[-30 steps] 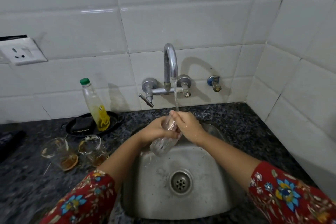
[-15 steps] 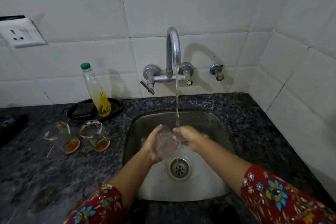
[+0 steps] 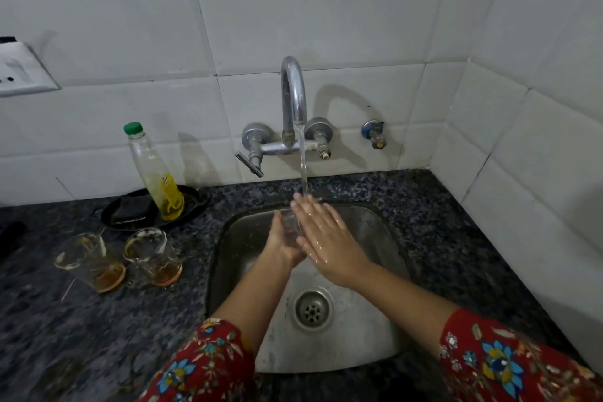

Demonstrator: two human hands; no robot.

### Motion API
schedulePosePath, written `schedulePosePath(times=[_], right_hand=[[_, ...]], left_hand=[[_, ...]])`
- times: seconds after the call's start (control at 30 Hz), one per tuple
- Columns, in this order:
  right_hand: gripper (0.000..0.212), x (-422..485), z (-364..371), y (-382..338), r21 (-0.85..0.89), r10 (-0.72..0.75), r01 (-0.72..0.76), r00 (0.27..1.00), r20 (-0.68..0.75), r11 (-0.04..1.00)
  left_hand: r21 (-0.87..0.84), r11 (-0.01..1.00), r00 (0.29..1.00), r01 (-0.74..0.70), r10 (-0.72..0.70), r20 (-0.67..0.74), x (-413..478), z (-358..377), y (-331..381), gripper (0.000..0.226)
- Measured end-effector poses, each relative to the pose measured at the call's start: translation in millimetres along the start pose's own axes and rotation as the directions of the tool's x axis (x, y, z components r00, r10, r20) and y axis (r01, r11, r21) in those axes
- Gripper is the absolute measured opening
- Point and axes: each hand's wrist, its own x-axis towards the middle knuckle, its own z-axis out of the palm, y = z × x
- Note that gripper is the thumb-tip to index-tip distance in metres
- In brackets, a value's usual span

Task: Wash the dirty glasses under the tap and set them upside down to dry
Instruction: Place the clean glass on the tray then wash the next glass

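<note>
Under the tap's (image 3: 293, 98) stream, above the steel sink (image 3: 233, 238), a clear glass (image 3: 288, 226) sits between both palms. The right hand (image 3: 329, 245) presses it with straight fingers; the left hand (image 3: 281, 248) backs it, but I cannot tell whether its fingers curl. Two dirty glasses (image 3: 153, 254) stand on the counter (image 3: 98, 320) near a green-capped bottle (image 3: 156, 173) whose yellow label is unreadable.

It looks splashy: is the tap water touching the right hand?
Touching. The head view shows the water stream landing on fingertips of the right hand.
</note>
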Motion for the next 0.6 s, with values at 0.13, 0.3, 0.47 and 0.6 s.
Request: schedulePosePath(times=[0.13,0.3,0.47,0.6], right_hand=[[0.090,5,-6,-7,-0.168,-0.027,0.050,0.990,0.139,0.985],[0.039,60,-33,-27,-0.144,0.469,-0.446,0.850,0.241,0.883],[0.020,55,-29,-11,0.476,0.506,-0.775,0.632,0.587,0.415],[0.007,38,-35,-2,0.635,0.247,-0.759,0.593,0.766,-0.144]], left_hand=[[0.055,0.988,0.989,-0.144,0.143,0.020,3,3,7,0.045],[0.289,0.856,0.834,-0.428,0.497,-0.238,28,5,19,0.076],[0.462,0.849,0.958,-0.257,0.285,0.009,1,12,21,0.031],[0.415,0.875,0.959,-0.251,0.168,0.227,-15,3,14,0.021]])
